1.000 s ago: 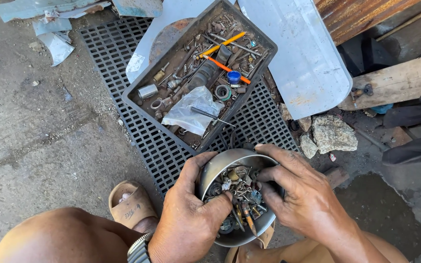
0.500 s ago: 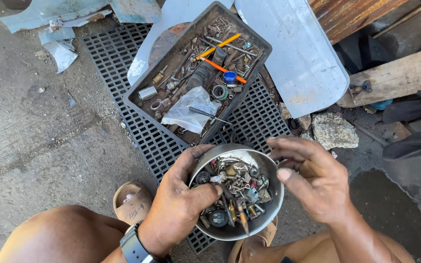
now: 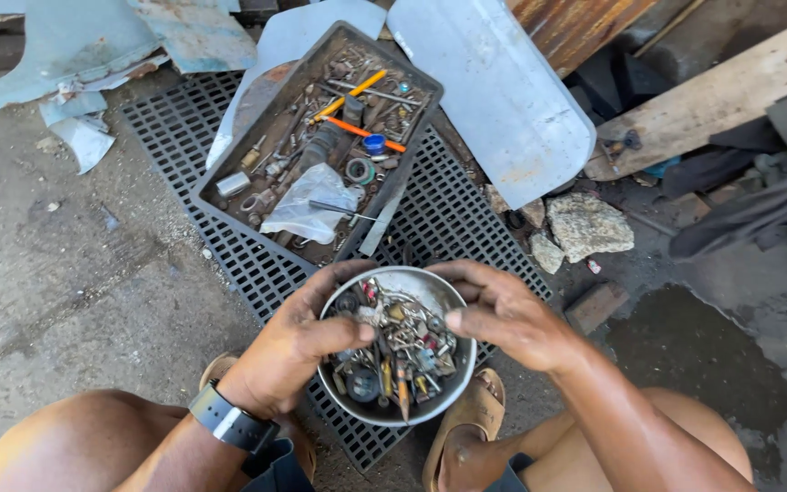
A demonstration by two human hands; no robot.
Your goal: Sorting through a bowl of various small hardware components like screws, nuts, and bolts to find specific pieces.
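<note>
Moved: right hand (image 3: 512,319) has been brought from beside the bowl (image 3: 398,346) onto its rim.
Grip: bowl grasped in left hand (image 3: 289,351); right fingers curled, nothing visibly pinched.
Bowl: held above the grate (image 3: 184,137), near the tray (image 3: 321,150).
Meaning: sorting through the bits appears under way.

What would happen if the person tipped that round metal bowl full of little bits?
The metal bowl is probably heavy for its size, since screws and small metal parts fill it. Those loose pieces would likely slide and spill if it tilted. The left hand and right hand both grip its rim, perhaps because smooth metal is slippery.
</note>
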